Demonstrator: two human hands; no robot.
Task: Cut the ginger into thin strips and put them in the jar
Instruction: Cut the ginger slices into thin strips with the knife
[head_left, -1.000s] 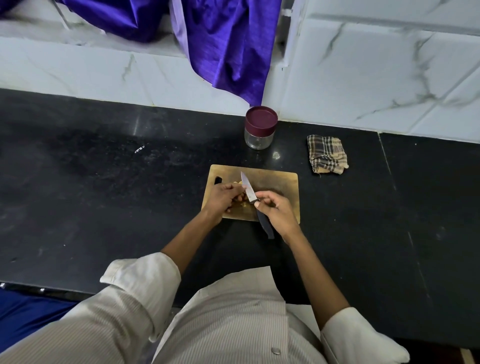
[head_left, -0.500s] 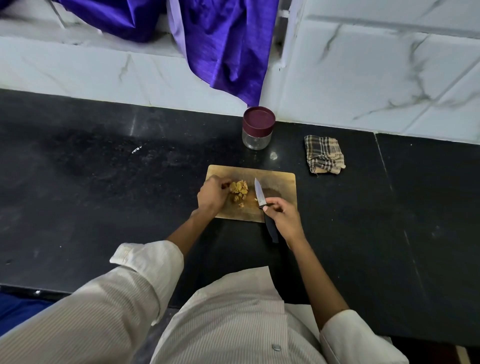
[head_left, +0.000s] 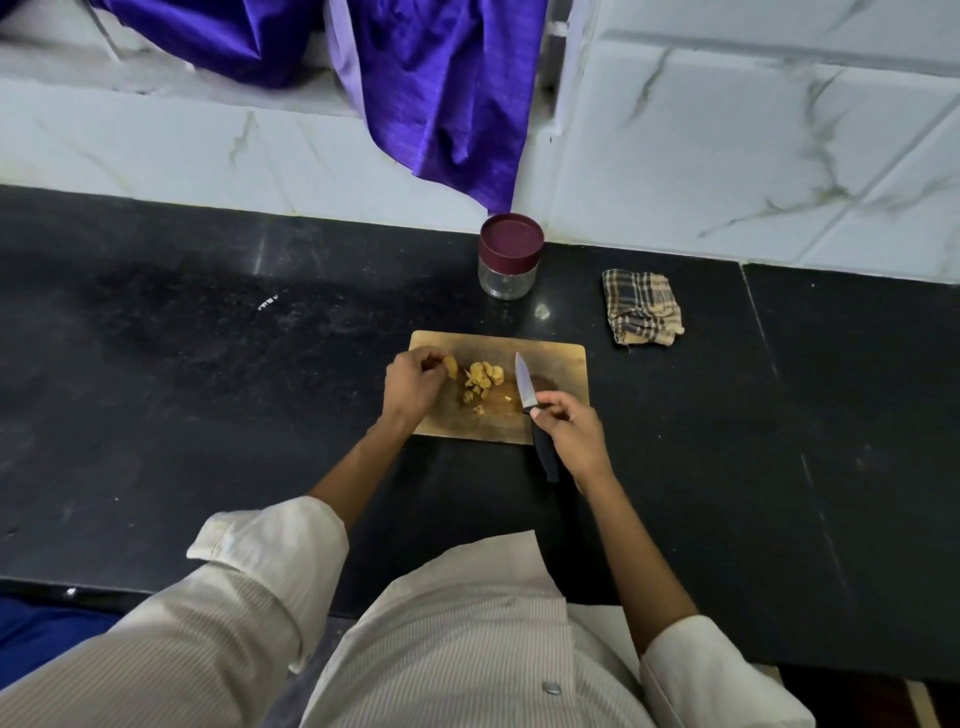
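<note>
Left hand (head_left: 413, 382) over the board's (head_left: 566, 358) left edge, fingers curled, pinching one ginger slice (head_left: 452, 367). Ginger pile (head_left: 482, 379) mid-board, just beside it. Right hand (head_left: 569, 431) grips the knife (head_left: 530, 405) handle, blade pointing away. Jar (head_left: 509, 257) lidded, behind the board.

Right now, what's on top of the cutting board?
On the cutting board: a pile of cut ginger pieces, the knife blade, held by the right hand, and the left hand pinching one ginger piece. Whatever lies under the hands is hidden.
</note>
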